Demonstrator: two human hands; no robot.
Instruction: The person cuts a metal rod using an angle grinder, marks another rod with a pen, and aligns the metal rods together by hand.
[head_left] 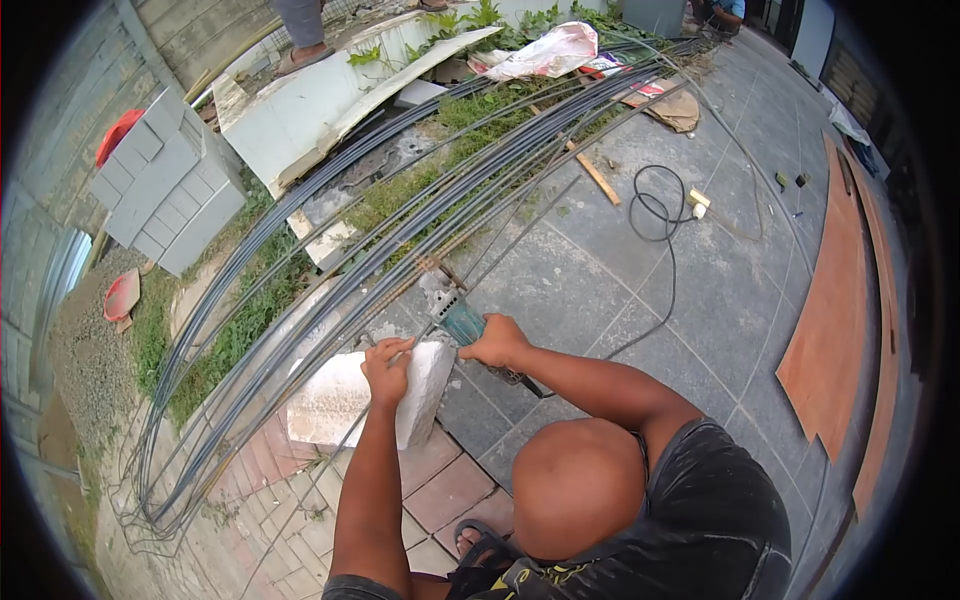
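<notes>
My right hand (pixel 498 342) is wrapped round the teal body of an angle grinder (pixel 462 322). The grinder's metal head points away from me, close to the bundle of long steel rods (pixel 440 215). My left hand (pixel 386 372) is closed, fingers bent, at a thin steel rod (pixel 347 436) that passes over a rough white block (pixel 335 392). Beyond the hand the rod runs on towards the grinder, and their exact contact is hidden. The block lies on the paving in front of me.
A black power cord (pixel 672 290) trails over grey tiles to a plug (pixel 698 205). Brown boards (pixel 830 330) lie at right. Stacked grey blocks (pixel 170 185), a broken white slab (pixel 290 120) and sacks (pixel 545 50) stand beyond. Another person's foot (pixel 305 58) and a crouching person (pixel 725 14) appear far off.
</notes>
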